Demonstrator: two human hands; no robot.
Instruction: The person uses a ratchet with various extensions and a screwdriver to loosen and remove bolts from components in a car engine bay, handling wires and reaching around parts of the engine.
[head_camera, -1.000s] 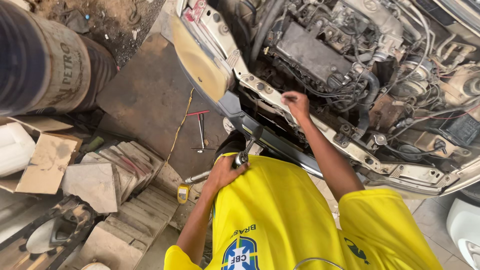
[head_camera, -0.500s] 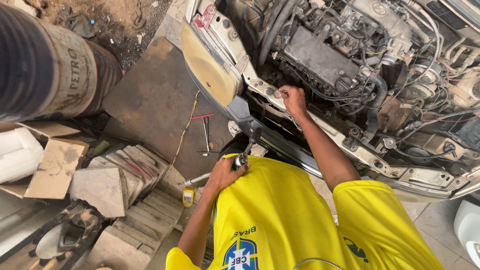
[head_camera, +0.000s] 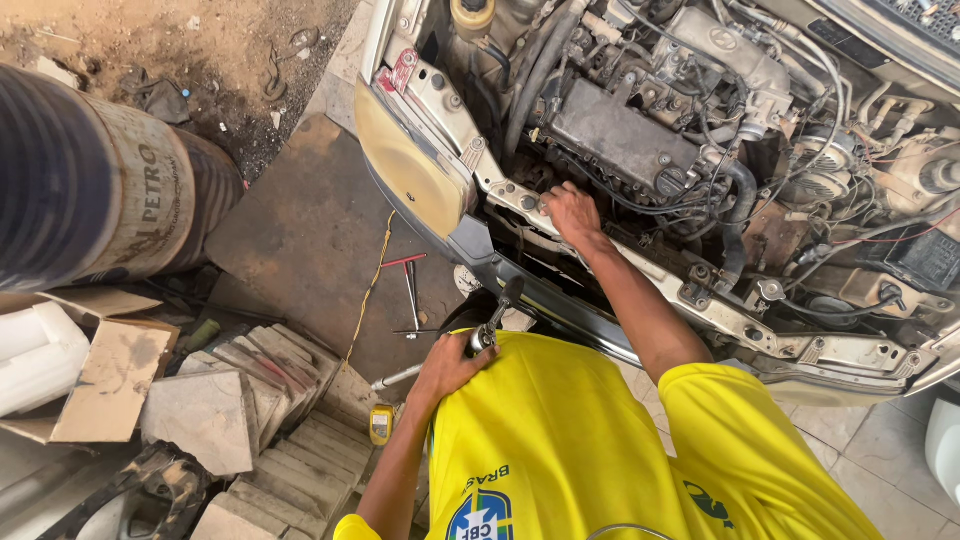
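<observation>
Your right hand (head_camera: 570, 212) is reaching forward with the arm stretched nearly straight, palm down, fingers curled and pressing downward. Your left hand (head_camera: 452, 364) is staying close to your body, elbow bent sharply, fingers wrapping in a closed grip, knuckles facing up. The two hands are sitting well apart, right ahead of left.

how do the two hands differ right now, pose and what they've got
The left hand is low by the yellow shirt, closed around a ratchet wrench; the right hand reaches into the engine bay, resting on the front crossmember, no tool visible. The left arm is bent, the right stretched out. Both are bare.
</observation>
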